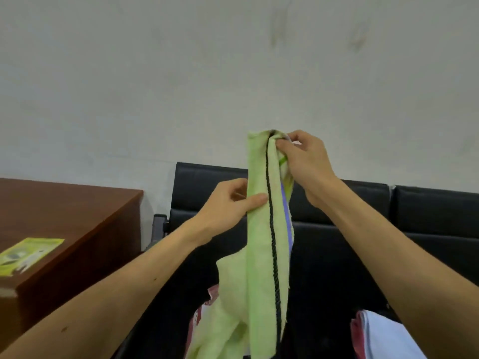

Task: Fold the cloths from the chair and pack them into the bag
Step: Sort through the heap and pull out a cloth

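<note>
Green cloth (just one, black-corded) hangs pinched by two hands: left hand, right hand.

A pale off-white wall is filling everything above and behind the left hand and the right hand, taking soft, even light, with faint dark smudges showing high above the right hand. A row of black padded chairs is standing against it just behind the hands and running off past the right one. Well out beyond the left hand, a reddish-brown wooden desk is sitting by the same wall, carrying a yellow-green packet on its top.
</note>
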A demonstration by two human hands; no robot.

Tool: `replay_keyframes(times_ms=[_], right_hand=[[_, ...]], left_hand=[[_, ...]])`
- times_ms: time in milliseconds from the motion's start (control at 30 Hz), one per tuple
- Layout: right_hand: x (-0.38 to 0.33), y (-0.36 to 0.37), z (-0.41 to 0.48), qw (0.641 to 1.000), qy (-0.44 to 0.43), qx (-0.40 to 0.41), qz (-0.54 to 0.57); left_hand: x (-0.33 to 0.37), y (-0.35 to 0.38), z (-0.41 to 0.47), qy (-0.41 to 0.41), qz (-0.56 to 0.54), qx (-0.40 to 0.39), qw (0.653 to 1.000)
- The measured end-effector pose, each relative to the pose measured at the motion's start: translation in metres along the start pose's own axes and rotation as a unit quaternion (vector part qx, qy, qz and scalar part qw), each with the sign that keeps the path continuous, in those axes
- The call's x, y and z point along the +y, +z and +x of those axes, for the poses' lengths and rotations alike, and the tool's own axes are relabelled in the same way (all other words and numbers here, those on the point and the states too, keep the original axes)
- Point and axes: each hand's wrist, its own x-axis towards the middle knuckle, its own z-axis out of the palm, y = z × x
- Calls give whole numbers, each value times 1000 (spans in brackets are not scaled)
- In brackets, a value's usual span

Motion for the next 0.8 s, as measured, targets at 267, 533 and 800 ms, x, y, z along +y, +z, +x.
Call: replay_keyframes(times_ms=[267,533,800], right_hand=[[-7,-22,-50,990,90,-100,32],[-5,-27,-91,965,9,-255,-54],[-3,-52,-102,979,8,-174,-109]], left_hand=[[29,5,-19,-7,-125,163,979],[62,17,-41,33,4,50,998],[64,0,-61,29,143,-74,987]])
